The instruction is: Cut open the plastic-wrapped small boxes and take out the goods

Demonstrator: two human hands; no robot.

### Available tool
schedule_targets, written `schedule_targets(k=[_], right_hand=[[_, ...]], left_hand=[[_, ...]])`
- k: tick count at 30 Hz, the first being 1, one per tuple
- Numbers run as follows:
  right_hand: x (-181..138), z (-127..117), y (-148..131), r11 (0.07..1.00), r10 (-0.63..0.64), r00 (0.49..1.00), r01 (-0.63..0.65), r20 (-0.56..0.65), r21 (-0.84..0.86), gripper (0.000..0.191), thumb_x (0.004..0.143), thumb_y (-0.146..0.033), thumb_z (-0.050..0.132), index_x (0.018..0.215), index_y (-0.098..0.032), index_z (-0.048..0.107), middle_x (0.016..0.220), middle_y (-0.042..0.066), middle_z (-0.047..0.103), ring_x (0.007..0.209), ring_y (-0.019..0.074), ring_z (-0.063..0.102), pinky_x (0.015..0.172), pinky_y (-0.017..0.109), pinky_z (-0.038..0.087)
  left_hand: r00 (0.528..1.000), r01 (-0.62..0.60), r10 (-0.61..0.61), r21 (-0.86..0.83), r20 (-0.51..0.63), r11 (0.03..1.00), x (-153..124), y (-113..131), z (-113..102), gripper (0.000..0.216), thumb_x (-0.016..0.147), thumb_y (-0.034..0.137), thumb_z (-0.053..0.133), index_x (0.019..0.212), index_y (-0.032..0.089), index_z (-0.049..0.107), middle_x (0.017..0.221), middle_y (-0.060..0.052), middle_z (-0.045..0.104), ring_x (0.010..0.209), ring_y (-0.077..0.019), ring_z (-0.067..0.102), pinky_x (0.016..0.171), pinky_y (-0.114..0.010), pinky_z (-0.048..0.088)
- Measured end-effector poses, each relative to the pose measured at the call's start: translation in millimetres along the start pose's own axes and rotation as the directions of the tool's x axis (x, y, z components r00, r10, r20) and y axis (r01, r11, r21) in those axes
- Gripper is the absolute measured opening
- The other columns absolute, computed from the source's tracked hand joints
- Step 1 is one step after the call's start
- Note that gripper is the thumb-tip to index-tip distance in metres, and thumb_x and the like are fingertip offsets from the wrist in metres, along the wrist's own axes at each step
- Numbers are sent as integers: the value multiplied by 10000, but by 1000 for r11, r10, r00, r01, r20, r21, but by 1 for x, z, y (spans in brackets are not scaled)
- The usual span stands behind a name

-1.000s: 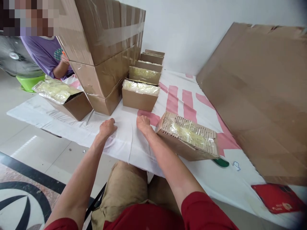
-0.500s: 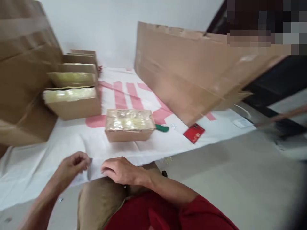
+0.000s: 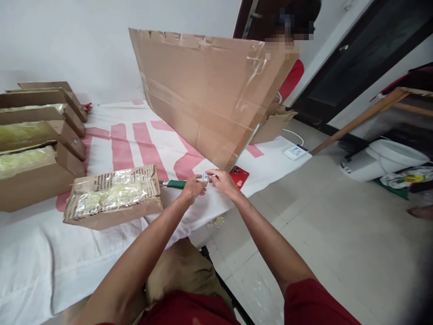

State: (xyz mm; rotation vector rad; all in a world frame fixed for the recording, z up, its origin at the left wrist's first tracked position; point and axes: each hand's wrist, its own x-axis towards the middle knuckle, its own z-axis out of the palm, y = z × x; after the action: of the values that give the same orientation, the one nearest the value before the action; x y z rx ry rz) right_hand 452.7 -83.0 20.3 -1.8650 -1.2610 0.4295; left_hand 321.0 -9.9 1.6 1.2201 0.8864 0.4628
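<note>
- Both hands, the left hand [image 3: 194, 188] and the right hand [image 3: 222, 182], are nearly meeting above the bench [image 3: 30, 257]; their fingertips are closing around a small piece [image 3: 205, 178], though I cannot tell whether either is gripping it.
- A green handle [image 3: 176, 184] is lying just beside the left hand, pointing toward a carton [image 3: 118, 216] packed with shiny wrapped contents.
- A red phone [image 3: 241, 177] is lying just past the right hand, and a large cardboard sheet [image 3: 203, 90] is standing close behind, blocking the far side.
- More cartons [image 3: 37, 189] are lining the left.
- The small piece is looking pale and blue-edged, fingers partly covering it.
- Half a second ago it was lying untouched; now the hands are reaching it, away from the near edge.
</note>
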Motion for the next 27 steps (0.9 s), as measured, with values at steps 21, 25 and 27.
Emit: schedule_targets(k=[21,25,27], right_hand=[[-21,79,-56,899,-293,900,145,322,413,730,846,-521,751,1477,-196,582,1488,178,636,1293,311,654,936,423,585],[-34,124,-87,870,-316,902,152,295,469,795,865,-584,701,1527,-182,522,1481,192,617,1318,344,612,978,463,562],[-50,137,-95,868,-304,910,144,281,475,823,877,-588,694,1548,-160,486,1483,201,603,1302,341,613,928,432,574]], left_hand=[[45,-254,800,768,-598,588,-191,-14,-178,609,894,360,737,1465,274,543,1505,-110,542,1449,-312,500,1214,-500,420],[400,-235,469,407,-787,883,-173,-10,-230,641,918,557,620,1444,197,551,1389,-144,646,1276,-316,634,1105,-462,515],[436,-186,417,373,-798,909,-182,-17,-229,692,870,588,668,1424,182,581,1356,-138,673,1225,-327,653,1087,-465,524]])
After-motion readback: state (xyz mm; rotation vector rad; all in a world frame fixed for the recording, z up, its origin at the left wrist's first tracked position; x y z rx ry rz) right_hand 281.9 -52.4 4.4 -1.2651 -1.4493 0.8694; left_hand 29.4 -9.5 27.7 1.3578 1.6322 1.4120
